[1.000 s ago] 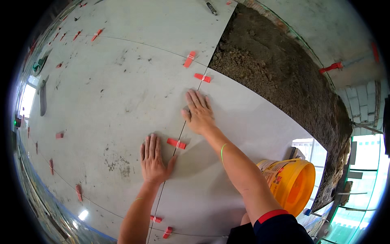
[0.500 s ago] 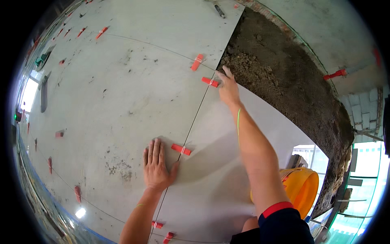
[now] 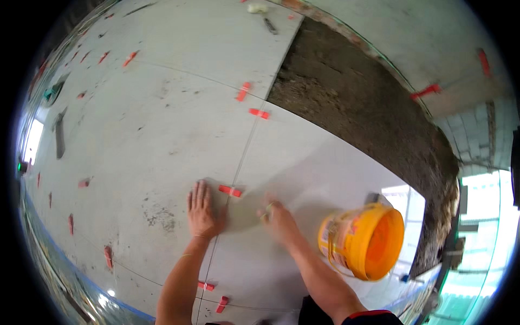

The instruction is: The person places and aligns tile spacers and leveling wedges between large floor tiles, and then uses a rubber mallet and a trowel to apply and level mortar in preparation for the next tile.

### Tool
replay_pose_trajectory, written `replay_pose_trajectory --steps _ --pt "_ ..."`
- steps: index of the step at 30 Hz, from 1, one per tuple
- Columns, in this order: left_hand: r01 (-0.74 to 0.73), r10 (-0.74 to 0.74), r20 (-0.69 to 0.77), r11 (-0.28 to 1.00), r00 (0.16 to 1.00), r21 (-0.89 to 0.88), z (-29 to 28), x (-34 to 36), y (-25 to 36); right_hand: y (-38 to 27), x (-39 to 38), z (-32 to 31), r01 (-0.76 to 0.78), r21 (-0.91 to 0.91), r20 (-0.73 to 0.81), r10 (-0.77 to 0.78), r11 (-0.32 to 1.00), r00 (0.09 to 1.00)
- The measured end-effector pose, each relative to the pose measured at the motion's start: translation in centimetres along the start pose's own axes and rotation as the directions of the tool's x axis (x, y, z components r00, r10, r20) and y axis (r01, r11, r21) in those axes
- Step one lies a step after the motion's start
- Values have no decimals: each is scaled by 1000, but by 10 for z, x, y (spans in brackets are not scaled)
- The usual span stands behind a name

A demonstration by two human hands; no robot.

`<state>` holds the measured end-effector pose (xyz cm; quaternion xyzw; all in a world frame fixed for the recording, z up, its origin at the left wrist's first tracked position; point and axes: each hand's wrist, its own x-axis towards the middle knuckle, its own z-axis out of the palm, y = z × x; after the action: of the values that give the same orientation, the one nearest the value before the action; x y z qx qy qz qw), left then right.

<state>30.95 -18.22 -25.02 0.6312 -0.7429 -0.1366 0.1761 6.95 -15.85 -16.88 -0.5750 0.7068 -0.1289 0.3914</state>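
Note:
My left hand [image 3: 203,215] lies flat on a large pale floor tile [image 3: 116,181], fingers stretched out and thumb near the joint line. Just right of its fingertips, a red levelling wedge [image 3: 229,190] with a white clip sits across that joint. Over the glossy tile [image 3: 309,154] on the right is my right hand [image 3: 280,221], smeared by motion. Its fingers look bent, but whether they hold anything is unclear. Farther up the joint, another red wedge [image 3: 259,114] and a third wedge [image 3: 243,91] sit near the tile corner.
A yellow bucket [image 3: 331,238] stands on the right tile beside my right forearm. Beyond the tile edge lies a bed of rough grey-brown mortar [image 3: 357,103]. A dark-handled tool [image 3: 270,25] rests on the far tile. More red wedges [image 3: 109,257] line the left joints.
My right hand has left the tile corner and come back toward me over the right tile. My left hand stays flat on the left tile. The view has shifted, exposing more of the bucket.

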Motion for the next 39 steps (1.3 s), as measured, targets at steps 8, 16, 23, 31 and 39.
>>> replay_pose_trajectory --steps 8,16,23,31,39 --pt "-33 34 -14 999 999 25 1 10 3 55 -195 -269 -325 285 -89 363 902 928" --pt "-151 171 -105 972 980 179 31 -2 -5 243 -114 -234 -357 -474 105 454 805 885" --pt "48 -48 -11 895 999 443 35 -8 14 283 -84 -183 65 -786 403 430 615 808" --pt "54 -93 191 979 977 198 36 -111 105 253 -107 -207 -32 -649 324 314 760 892" --pt "-24 -44 369 984 928 178 1 -179 91 52 -307 -283 397 -380 -352 -527 836 773"
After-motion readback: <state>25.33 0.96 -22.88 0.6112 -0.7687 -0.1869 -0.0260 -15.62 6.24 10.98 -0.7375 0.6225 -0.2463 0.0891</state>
